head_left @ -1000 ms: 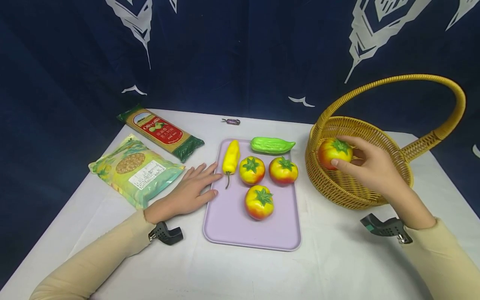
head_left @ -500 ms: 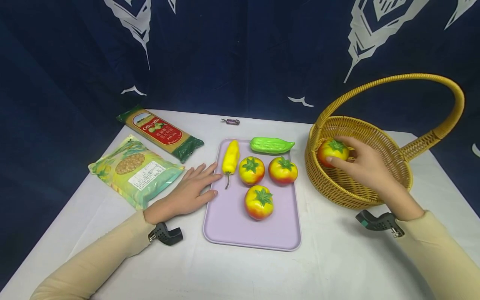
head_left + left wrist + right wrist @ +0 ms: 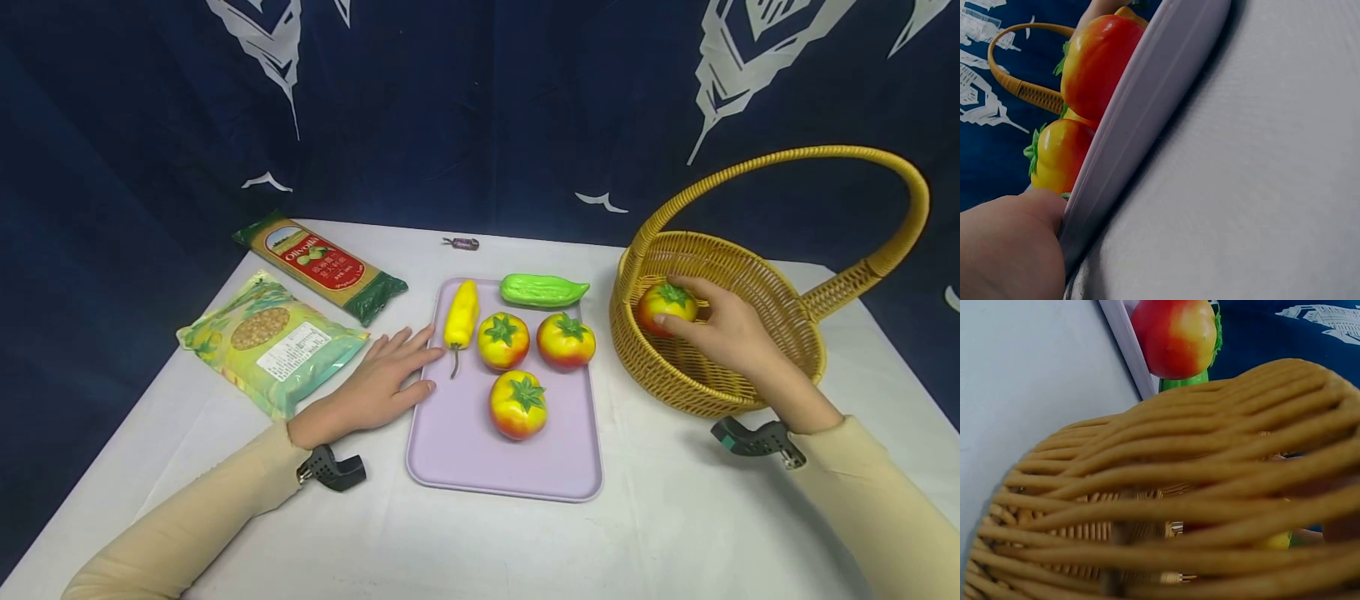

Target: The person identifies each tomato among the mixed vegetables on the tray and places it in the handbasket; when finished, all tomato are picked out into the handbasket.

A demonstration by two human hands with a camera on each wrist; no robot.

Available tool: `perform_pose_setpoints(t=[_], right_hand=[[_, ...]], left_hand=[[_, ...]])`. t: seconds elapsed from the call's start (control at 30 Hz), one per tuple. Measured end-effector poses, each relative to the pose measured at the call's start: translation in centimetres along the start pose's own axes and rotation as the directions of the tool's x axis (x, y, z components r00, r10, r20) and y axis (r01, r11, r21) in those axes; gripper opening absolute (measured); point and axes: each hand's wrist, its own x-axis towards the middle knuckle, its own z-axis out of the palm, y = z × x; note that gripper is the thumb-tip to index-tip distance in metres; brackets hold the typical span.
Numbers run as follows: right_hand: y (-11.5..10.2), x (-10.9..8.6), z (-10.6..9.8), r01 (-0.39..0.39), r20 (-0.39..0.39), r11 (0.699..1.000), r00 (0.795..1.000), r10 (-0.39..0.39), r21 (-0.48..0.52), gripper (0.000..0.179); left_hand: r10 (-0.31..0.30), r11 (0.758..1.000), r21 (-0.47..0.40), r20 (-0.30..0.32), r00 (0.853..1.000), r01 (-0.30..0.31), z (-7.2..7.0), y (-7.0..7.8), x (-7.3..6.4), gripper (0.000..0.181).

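Note:
In the head view my right hand (image 3: 726,327) reaches into the wicker basket (image 3: 651,367) and holds a red-and-yellow tomato (image 3: 663,310) between thumb and fingers, near the basket's left wall. The weave hides most of that hand in the right wrist view. My left hand (image 3: 382,379) lies with spread fingers at the left edge of the lilac tray (image 3: 502,471), its fingertips touching the rim. On the tray sit three more tomatoes (image 3: 519,406), a yellow pepper (image 3: 462,315) beside the left fingertips, and a green pepper-like vegetable (image 3: 544,290) along the back edge.
Left of the tray lie a green-ended spaghetti packet (image 3: 322,262) and a pale green bag (image 3: 273,346) with a clear window. A small purple-wrapped candy (image 3: 462,243) is near the table's back edge. The basket's tall handle (image 3: 795,157) arches over its opening.
My right hand has shifted slightly left and down inside the basket with the tomato, and still holds it. The left hand and the things on the tray have stayed in place.

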Motion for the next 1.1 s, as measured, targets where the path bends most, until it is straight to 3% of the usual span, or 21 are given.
perform_pose_setpoints(t=[0.6, 0.87, 1.1], right_hand=[[0.70, 0.40, 0.69, -0.008, 0.045, 1.000, 0.999, 0.010, -0.025, 0.067], [0.84, 0.33, 0.64, -0.011, 0.122, 0.998, 0.992, 0.018, -0.057, 0.070], [1.00, 0.36, 0.75, -0.017, 0.135, 0.999, 0.991, 0.021, -0.037, 0.071]], left_hand=[[-0.002, 1.000, 0.004, 0.000, 1.000, 0.002, 0.01, -0.01, 0.01, 0.053], [-0.001, 1.000, 0.004, 0.000, 1.000, 0.001, -0.09, 0.05, -0.02, 0.053], [-0.001, 1.000, 0.001, 0.006, 1.000, 0.001, -0.09, 0.02, 0.03, 0.053]])
